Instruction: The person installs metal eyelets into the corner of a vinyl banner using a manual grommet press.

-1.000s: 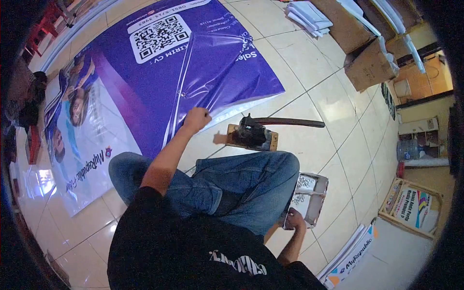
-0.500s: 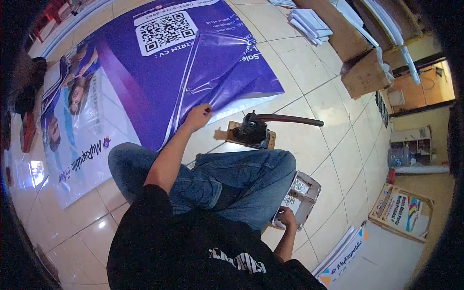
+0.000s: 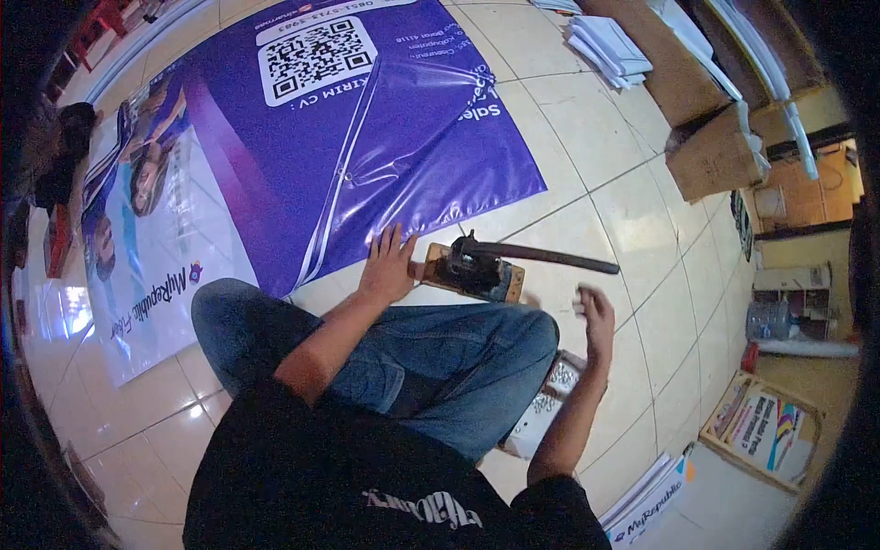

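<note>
My left hand (image 3: 390, 266) lies on the near edge of a purple banner (image 3: 275, 174), fingers spread, beside a black hand press (image 3: 472, 270) on a wooden base. The press's long lever (image 3: 550, 256) points right. Above the floor, to the right of my knee, my right hand (image 3: 596, 316) is raised with its fingers bent and blurred; whether it holds something small is hidden. Below it, a white tray (image 3: 536, 423) holds small shiny metal pieces, partly covered by my right forearm. The banner's folded corner shows an eyelet near its crease.
Folded white sheets (image 3: 610, 50) and cardboard boxes (image 3: 715, 156) are at the upper right. A framed sign (image 3: 765, 431) and rolled MyRepublic banners (image 3: 649, 504) lie at the lower right. A dark object (image 3: 60, 151) is at the far left.
My left hand has let go of the lifted banner edge and now presses it flat near the press. My right hand has come up out of the tray towards the lever.
</note>
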Available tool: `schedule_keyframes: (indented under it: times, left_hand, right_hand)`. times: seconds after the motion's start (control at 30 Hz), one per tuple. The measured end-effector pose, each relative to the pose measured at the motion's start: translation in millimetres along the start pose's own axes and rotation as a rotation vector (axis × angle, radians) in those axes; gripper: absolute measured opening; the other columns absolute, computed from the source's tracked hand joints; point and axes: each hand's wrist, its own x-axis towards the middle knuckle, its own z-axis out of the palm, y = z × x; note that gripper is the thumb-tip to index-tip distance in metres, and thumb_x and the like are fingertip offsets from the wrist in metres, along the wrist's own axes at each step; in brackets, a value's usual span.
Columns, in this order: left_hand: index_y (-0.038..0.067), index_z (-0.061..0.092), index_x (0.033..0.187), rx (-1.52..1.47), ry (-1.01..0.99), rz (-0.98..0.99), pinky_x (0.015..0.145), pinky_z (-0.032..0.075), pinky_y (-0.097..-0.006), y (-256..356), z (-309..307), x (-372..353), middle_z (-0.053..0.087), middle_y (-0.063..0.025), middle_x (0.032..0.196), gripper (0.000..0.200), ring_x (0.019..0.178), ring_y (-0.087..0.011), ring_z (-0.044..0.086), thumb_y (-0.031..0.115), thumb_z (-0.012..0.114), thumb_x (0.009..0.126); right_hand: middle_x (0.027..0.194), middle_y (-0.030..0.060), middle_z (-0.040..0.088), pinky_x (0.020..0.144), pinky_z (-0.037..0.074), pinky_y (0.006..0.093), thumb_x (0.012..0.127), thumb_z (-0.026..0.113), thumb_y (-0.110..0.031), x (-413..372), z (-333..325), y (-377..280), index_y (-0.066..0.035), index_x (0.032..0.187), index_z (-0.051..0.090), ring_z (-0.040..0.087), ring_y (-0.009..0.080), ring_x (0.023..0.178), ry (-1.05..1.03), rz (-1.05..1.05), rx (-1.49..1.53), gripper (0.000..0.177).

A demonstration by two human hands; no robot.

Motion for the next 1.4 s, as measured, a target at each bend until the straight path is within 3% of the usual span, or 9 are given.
schedule_keyframes:
  times: [0.1,0.33,0.67,0.93,1.1,1.17,1.27,1.33,1.4]
  left_hand:
    - [0.004,0.049,0.124,-0.555,0.082,-0.237,0.11,0.021,-0.0439,21,-11,-12,0.033,-0.0231,0.139,0.048,0.131,-0.039,0.027,0.008,0.058,0.076]
    - [0.001,0.058,0.108,-1.182,0.047,-0.578,0.079,0.051,-0.0316,2,-15,-36,0.062,-0.0115,0.101,0.024,0.095,-0.0229,0.061,0.01,0.058,0.085]
    - [0.004,0.049,0.116,-2.454,-0.028,-0.859,0.101,0.035,-0.0372,16,-16,-14,0.051,-0.0108,0.124,0.036,0.117,-0.0229,0.047,0.03,0.051,0.091]
    - [0.01,0.038,0.129,-2.485,0.38,-0.629,0.109,0.026,-0.0404,2,-43,13,0.038,-0.0147,0.139,0.049,0.13,-0.0266,0.035,0.043,0.047,0.093]
    - [0.001,0.042,0.121,-2.423,0.377,-0.935,0.105,0.036,-0.0389,-11,-2,15,0.046,-0.0147,0.128,0.042,0.123,-0.0256,0.043,0.032,0.051,0.094]
    - [0.001,0.045,0.117,-2.372,0.342,-1.01,0.104,0.038,-0.0376,-9,24,13,0.051,-0.014,0.118,0.036,0.115,-0.0252,0.049,0.024,0.055,0.092]
    - [0.001,0.046,0.114,-2.262,0.32,-1.039,0.102,0.041,-0.0373,-8,28,15,0.051,-0.013,0.118,0.033,0.11,-0.0245,0.052,0.02,0.058,0.09]
    - [0.0,0.048,0.113,-2.261,0.376,-0.976,0.099,0.043,-0.0368,-5,26,16,0.053,-0.0127,0.114,0.032,0.106,-0.0244,0.054,0.018,0.059,0.089]
    - [-0.001,0.05,0.111,-2.236,0.382,-0.933,0.096,0.046,-0.0363,-12,41,4,0.056,-0.0123,0.11,0.031,0.103,-0.0243,0.056,0.016,0.06,0.088]
  right_hand:
    - [0.089,0.0046,0.06,0.062,0.044,0.0248,0.089,0.057,-0.031,133,52,35,-0.001,0.11,0.06,0.055,0.0105,0.076,0.117,-0.045,0.183,0.037]
    - [0.063,0.0043,0.053,0.052,0.042,0.0243,0.085,0.062,-0.029,301,117,56,0.002,0.091,0.06,0.049,0.0115,0.054,0.1,0.09,0.274,0.032]
    - [0.079,0.0107,0.061,0.06,0.054,0.0282,0.084,0.056,-0.001,298,109,-171,0.001,0.109,0.05,0.06,0.0152,0.064,0.002,-0.153,0.494,0.027]
    - [0.073,0.0079,0.06,0.054,0.05,0.026,0.082,0.059,-0.002,288,112,-172,-0.001,0.105,0.055,0.058,0.014,0.059,0.141,-0.225,0.368,0.024]
    - [0.077,0.0078,0.059,0.055,0.049,0.0258,0.085,0.051,-0.002,297,96,-27,-0.007,0.112,0.051,0.056,0.0127,0.063,0.193,-0.028,0.371,0.028]
    - [0.105,0.0121,0.057,0.073,0.05,0.0299,0.089,0.047,-0.011,253,86,3,-0.01,0.124,0.044,0.055,0.0158,0.083,-0.016,0.116,0.411,0.035]
    - [0.103,0.0068,0.058,0.077,0.048,0.0299,0.089,0.052,-0.014,165,56,13,-0.01,0.126,0.046,0.055,0.0157,0.09,-0.021,0.046,0.209,0.038]
    - [0.093,0.0048,0.056,0.071,0.046,0.0283,0.087,0.054,-0.012,101,20,40,-0.004,0.106,0.055,0.053,0.0119,0.083,0.083,-0.157,-0.002,0.021]
    - [0.07,0.0025,0.055,0.063,0.044,0.0258,0.083,0.052,-0.011,24,-18,40,-0.003,0.083,0.058,0.052,0.0118,0.067,0.072,0.04,-0.048,0.01]
